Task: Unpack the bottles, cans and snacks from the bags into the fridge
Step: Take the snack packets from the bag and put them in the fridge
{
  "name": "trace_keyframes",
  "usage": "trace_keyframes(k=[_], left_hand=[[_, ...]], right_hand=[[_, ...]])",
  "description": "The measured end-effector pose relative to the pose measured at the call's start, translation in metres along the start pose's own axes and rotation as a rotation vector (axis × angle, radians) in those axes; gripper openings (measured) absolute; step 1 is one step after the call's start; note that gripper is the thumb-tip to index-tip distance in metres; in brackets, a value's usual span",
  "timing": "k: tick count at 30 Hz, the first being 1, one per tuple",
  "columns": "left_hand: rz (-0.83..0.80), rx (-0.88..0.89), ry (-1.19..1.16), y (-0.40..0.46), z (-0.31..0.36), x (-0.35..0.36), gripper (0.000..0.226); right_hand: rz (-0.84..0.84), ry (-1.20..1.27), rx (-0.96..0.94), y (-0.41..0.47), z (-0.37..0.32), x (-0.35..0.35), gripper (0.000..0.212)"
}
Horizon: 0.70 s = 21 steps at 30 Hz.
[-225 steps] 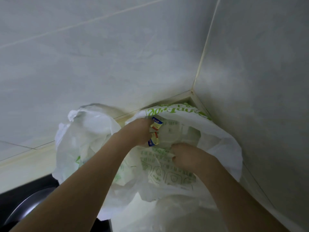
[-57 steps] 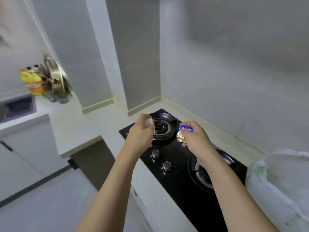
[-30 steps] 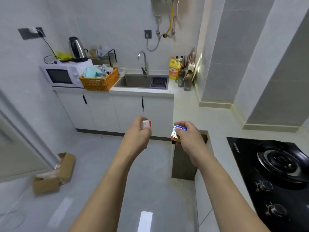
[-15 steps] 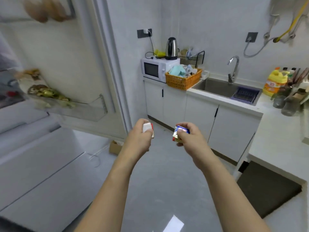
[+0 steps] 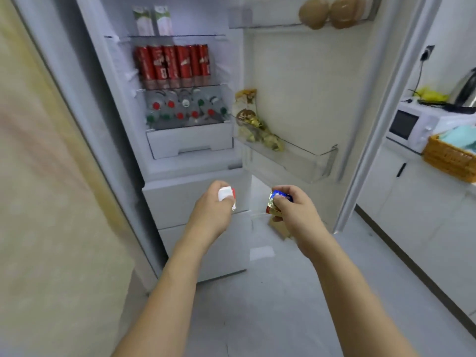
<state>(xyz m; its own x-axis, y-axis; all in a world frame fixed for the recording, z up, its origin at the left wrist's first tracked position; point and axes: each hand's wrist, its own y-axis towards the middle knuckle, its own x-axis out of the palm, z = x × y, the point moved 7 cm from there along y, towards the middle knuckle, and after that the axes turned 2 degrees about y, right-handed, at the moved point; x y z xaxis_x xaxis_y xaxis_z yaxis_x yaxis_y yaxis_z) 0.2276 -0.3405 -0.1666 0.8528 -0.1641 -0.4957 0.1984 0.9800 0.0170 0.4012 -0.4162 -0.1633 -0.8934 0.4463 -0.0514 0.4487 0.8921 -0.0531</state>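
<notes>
I face the open fridge (image 5: 195, 191). My left hand (image 5: 212, 215) grips a small white and red snack packet (image 5: 226, 195). In my right hand (image 5: 293, 212) I pinch small gold, blue and red snack packets (image 5: 277, 202). Both hands hover at the height of the lower drawers, in front of the fridge. Inside, red cans (image 5: 173, 63) fill one shelf and bottles (image 5: 185, 109) with red and green caps lie below them. Gold snack packets (image 5: 253, 124) sit in the door shelf (image 5: 309, 161).
Two cartons (image 5: 152, 20) stand on the top shelf. Brown round items (image 5: 327, 11) sit in the upper door bin. At the right are a counter with a microwave (image 5: 412, 124), an orange basket (image 5: 448, 158) and a kettle (image 5: 466, 91). A beige wall fills the left.
I turned from the bags in the counter corner, past the stove and sink, to the open fridge. Both hands still hold the snack packets they took from the bag.
</notes>
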Motion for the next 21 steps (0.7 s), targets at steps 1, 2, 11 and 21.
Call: trace_keyframes(k=[1,2,11,21], left_hand=[[0.025,-0.012,-0.007,0.004,-0.008,-0.016,0.021],[0.048,-0.023,-0.011,0.008,-0.016,-0.031,0.021],[0.152,-0.048,-0.064,0.052,-0.045,-0.103,0.019],[0.117,-0.005,-0.144,0.131,-0.021,-0.094,0.023]], right_hand=[[-0.033,0.005,-0.007,0.005,-0.002,0.02,0.021],[-0.062,0.005,-0.011,0.008,-0.005,0.038,0.021],[-0.125,0.006,-0.033,0.046,-0.021,0.125,0.021],[-0.038,-0.02,-0.106,0.124,-0.054,0.111,0.021]])
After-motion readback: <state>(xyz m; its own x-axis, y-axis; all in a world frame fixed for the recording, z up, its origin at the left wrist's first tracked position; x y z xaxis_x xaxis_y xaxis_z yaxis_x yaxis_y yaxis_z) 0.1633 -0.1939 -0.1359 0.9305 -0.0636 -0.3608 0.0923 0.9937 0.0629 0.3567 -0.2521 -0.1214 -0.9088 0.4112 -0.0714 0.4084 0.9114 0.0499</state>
